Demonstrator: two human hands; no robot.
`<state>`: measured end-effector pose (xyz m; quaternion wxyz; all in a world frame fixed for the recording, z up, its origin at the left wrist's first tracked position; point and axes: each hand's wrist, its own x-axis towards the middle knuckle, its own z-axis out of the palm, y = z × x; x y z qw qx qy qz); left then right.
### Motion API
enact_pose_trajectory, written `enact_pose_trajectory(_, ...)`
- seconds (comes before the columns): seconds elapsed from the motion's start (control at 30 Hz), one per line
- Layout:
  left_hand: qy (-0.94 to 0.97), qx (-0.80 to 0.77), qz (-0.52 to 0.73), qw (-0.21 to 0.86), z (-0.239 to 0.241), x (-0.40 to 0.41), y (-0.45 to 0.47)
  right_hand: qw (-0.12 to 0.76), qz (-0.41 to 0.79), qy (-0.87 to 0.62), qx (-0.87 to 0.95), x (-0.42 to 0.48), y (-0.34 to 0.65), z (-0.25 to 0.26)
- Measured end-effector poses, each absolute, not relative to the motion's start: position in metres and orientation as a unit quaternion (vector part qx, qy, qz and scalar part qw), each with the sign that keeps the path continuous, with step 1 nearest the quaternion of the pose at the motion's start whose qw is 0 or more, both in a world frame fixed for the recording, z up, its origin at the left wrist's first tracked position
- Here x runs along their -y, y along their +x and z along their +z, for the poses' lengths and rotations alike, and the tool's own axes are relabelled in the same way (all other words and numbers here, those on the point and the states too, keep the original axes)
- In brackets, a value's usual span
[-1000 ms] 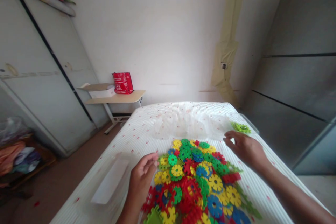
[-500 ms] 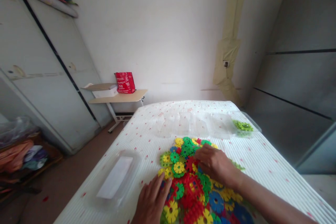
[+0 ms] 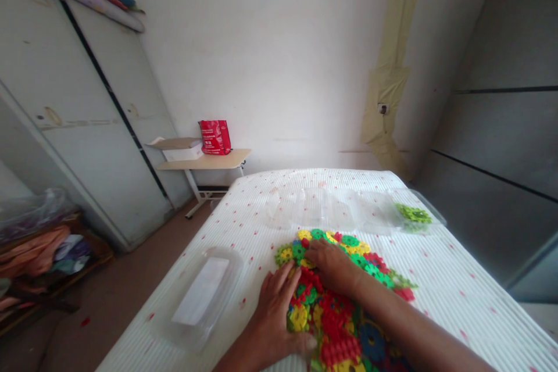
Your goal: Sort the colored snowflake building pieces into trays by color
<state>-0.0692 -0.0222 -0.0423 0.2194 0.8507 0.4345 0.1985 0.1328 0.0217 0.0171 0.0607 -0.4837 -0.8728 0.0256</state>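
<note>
A heap of interlocking plastic discs (image 3: 335,325) in red, yellow, green and blue lies on the table before me. At its left edge is my left hand (image 3: 279,305), fingers stretched over the discs and thumb well apart, holding nothing. Reaching across the heap, my right hand (image 3: 330,264) has its fingers bent together and down among yellow and green discs on the upper left. Its fingertips are partly hidden, so I cannot make out what is in them. My right forearm covers part of the heap.
Clear plastic containers (image 3: 326,209) stand in a row behind the heap; the rightmost holds light green discs (image 3: 413,215). On the left lies a clear plastic tray with a white paper (image 3: 201,292). A small side table (image 3: 218,161) bears a red bag (image 3: 215,138) and a box.
My right hand has moved left across the heap, closer to my left hand. My left hand has come further over the heap's left edge, its thumb now showing. The view has shifted slightly.
</note>
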Motion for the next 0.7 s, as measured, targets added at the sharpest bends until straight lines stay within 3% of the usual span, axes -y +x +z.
enact_pose_trajectory(0.2,0.748,-0.451,0.378,0.305,-0.027,0.012,-0.063,0.063,0.029,-0.516,0.854,-0.024,0.135,0.012)
enact_pose_trajectory(0.33,0.685,-0.508,0.444,0.275,-0.024,-0.008,-0.062,0.069,0.017,-0.531,0.844,-0.022,0.131,0.011)
enact_pose_trajectory(0.47,0.710,-0.564,0.382,0.178,-0.028,-0.030,-0.057,0.058,0.002,-0.536,0.843,-0.018,0.128,0.014)
enact_pose_trajectory(0.57,0.733,-0.586,0.311,0.151,-0.030,-0.041,-0.049,0.054,-0.003,-0.539,0.841,-0.016,0.128,0.015)
enact_pose_trajectory(0.7,0.739,-0.581,0.313,0.138,-0.031,-0.046,-0.042,0.071,0.019,-0.542,0.837,-0.016,0.133,0.016)
